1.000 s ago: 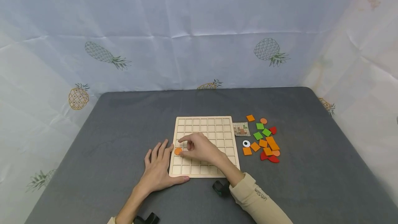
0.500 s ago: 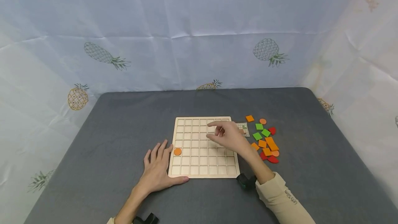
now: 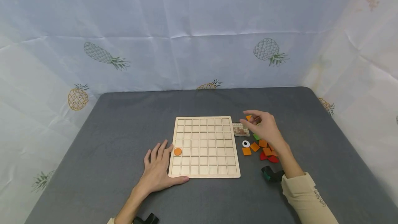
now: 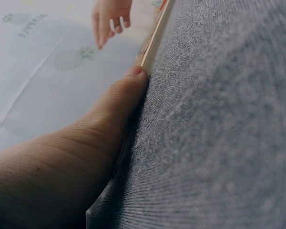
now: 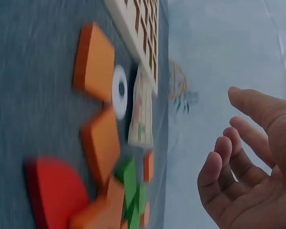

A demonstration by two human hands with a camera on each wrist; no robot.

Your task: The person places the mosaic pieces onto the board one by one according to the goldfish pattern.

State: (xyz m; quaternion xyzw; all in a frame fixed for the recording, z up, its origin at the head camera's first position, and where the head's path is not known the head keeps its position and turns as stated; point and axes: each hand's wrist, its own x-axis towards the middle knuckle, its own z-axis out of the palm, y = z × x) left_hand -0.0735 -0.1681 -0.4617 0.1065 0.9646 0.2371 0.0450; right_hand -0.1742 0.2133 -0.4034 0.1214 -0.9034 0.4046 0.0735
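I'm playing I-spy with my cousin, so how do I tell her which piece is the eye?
Look for the square wooden grid board on the grey table. Just past its right edge, between the little picture card and an orange square tile, lies a round disc. It alone is white with a black dot; the pieces near it are plain orange, green or red.

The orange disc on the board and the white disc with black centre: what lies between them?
In the head view: unfilled cells of the board, its right rim, then a strip of bare grey cloth.
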